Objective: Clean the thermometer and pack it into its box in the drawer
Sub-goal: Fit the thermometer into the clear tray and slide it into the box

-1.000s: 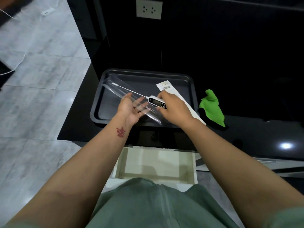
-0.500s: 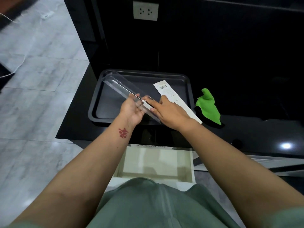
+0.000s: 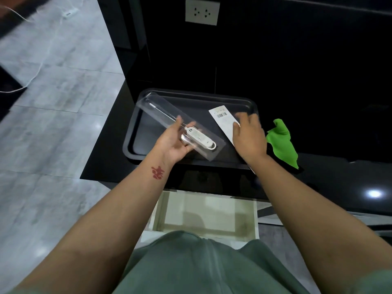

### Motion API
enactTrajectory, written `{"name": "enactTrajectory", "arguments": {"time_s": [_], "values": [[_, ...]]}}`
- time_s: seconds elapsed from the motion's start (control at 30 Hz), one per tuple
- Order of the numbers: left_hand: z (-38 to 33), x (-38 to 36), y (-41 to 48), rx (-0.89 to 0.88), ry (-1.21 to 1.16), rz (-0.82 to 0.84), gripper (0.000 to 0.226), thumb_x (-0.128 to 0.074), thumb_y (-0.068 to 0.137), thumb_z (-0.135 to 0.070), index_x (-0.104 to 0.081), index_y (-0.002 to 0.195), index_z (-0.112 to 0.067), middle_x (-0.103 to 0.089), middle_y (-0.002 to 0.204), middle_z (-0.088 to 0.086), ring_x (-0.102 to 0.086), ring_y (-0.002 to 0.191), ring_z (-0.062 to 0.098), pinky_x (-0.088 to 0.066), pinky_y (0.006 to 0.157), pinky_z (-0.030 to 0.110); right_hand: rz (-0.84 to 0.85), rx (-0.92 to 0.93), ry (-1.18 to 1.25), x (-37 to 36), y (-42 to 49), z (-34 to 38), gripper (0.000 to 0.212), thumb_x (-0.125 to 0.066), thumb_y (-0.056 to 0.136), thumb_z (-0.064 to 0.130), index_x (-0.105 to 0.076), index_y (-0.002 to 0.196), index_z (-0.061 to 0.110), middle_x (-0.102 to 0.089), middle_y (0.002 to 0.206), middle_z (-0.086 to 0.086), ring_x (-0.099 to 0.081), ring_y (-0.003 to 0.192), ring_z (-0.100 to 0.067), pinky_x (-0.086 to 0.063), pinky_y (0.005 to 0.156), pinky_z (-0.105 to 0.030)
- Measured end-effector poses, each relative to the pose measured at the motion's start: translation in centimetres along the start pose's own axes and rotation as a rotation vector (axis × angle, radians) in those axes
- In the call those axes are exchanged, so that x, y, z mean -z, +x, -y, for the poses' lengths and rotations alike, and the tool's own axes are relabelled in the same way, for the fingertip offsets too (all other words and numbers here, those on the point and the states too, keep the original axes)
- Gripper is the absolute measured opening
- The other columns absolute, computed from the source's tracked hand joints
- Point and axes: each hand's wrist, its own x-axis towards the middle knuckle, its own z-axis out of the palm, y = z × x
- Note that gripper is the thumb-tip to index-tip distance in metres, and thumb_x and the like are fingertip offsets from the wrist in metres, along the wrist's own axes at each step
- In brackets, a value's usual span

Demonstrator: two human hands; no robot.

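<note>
Over tray (image 3: 135, 132), thermometer (image 3: 200, 137) in clear case (image 3: 169, 115), left hand (image 3: 172, 143) grip beneath

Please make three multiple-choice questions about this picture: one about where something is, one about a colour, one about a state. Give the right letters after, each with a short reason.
1. Where is the cloth?
A. in the drawer
B. on the counter, right of the tray
C. inside the tray

2. What colour is the cloth?
A. green
B. red
C. white

3. What is the state of the drawer?
A. shut
B. open and full of boxes
C. open, with nothing seen inside

Answers:
1 B: it lies on the black counter beside the tray, by the right hand.
2 A: it is bright green.
3 C: its pale bottom shows bare below the counter; the thermometer is in the clear case that the left hand holds.
</note>
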Motion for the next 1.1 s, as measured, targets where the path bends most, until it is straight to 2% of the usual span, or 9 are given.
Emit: {"name": "enactTrajectory", "arguments": {"time_s": [0.13,0.2,0.3,0.4,0.6,0.77,0.9,1.0,1.1], "values": [[-0.3,0.1,0.3,-0.057,0.071,0.059,0.048,-0.063,0.086,0.006,-0.047,0.121,-0.023,-0.069,0.11,0.013,-0.068,0.103,0.034,-0.054,0.091,0.047,0.117,-0.089,-0.185,-1.8,0.8,-1.0,0.049,-0.049,0.094,0.039,-0.042,0.136,0.013,-0.046,0.13,-0.017,-0.044,0.119,-0.037,-0.034,0.096,-0.045],[-0.5,0.1,0.3,-0.071,0.082,0.069,0.055,-0.06,0.085,0.013,-0.047,0.126,-0.022,-0.069,0.112,0.017,-0.071,0.09,0.031,-0.058,0.086,0.041,0.152,-0.103,-0.251,-2.4,1.0,-1.1,0.055,-0.048,0.093,0.047,-0.041,0.137,0.014,-0.046,0.132,-0.017,-0.041,0.121,-0.036,-0.031,0.097,-0.045],[-1.1,0.4,0.7,-0.081,0.09,0.071,0.048,-0.058,0.089,0.01,-0.048,0.126,-0.019,-0.071,0.105,0.017,-0.074,0.081,0.027,-0.061,0.071,0.035,0.195,-0.123,-0.328,-3.2,1.5,-1.0,0.065,-0.046,0.089,0.059,-0.042,0.136,0.013,-0.047,0.133,-0.018,-0.039,0.123,-0.035,-0.029,0.098,-0.044],[-1.7,0.8,1.0,-0.088,0.101,0.064,0.034,-0.056,0.092,0.005,-0.051,0.119,-0.014,-0.074,0.097,0.015,-0.073,0.084,0.026,-0.061,0.075,0.035,0.217,-0.133,-0.377,-3.9,2.0,-0.7,0.07,-0.047,0.086,0.064,-0.042,0.134,0.012,-0.047,0.133,-0.017,-0.039,0.122,-0.034,-0.029,0.098,-0.042],[-2.3,1.7,1.6,-0.092,0.155,0.038,0.011,-0.055,0.095,-0.004,-0.056,0.1,-0.013,-0.075,0.099,0.007,-0.072,0.09,0.025,-0.06,0.078,0.038,0.228,-0.183,-0.271,-3.9,2.7,0.3,0.073,-0.064,0.081,0.053,-0.04,0.131,0.006,-0.041,0.132,-0.019,-0.044,0.118,-0.037,-0.034,0.098,-0.043],[-2.4,1.7,1.6,-0.098,0.186,-0.001,0.011,-0.054,0.096,-0.007,-0.053,0.095,-0.018,-0.073,0.109,0.004,-0.074,0.087,0.025,-0.06,0.073,0.039,0.288,-0.234,-0.083,-3.0,3.0,1.1,0.078,-0.073,0.074,0.038,-0.032,0.133,0.009,-0.036,0.132,-0.018,-0.052,0.112,-0.04,-0.039,0.097,-0.043],[-2.3,1.3,1.4,-0.13,0.18,-0.045,0.012,-0.051,0.097,-0.007,-0.05,0.094,-0.018,-0.072,0.109,0.008,-0.071,0.094,0.026,-0.059,0.08,0.04,0.163,-0.279,0.043,-1.5,2.7,1.7,0.067,-0.056,0.08,0.059,-0.042,0.127,0.013,-0.047,0.128,-0.015,-0.051,0.116,-0.037,-0.032,0.1,-0.045],[-2.3,1.3,1.1,-0.132,0.131,-0.09,0.011,-0.053,0.096,-0.008,-0.052,0.102,-0.017,-0.073,0.103,0.007,-0.074,0.079,0.02,-0.06,0.06,0.032,0.088,-0.281,0.077,-0.5,2.4,1.8,0.068,-0.034,0.087,0.07,-0.049,0.12,0.012,-0.056,0.125,-0.014,-0.052,0.116,-0.036,-0.03,0.098,-0.048],[-1.9,1.0,0.3,-0.153,0.083,-0.13,0.014,-0.052,0.096,-0.007,-0.05,0.089,-0.019,-0.074,0.087,0.003,-0.073,0.062,0.016,-0.056,0.048,0.029,0.121,-0.213,0.027,0.5,1.6,2.0,0.072,-0.028,0.086,0.074,-0.053,0.116,0.013,-0.061,0.121,-0.011,-0.055,0.114,-0.033,-0.03,0.096,-0.047]]}}
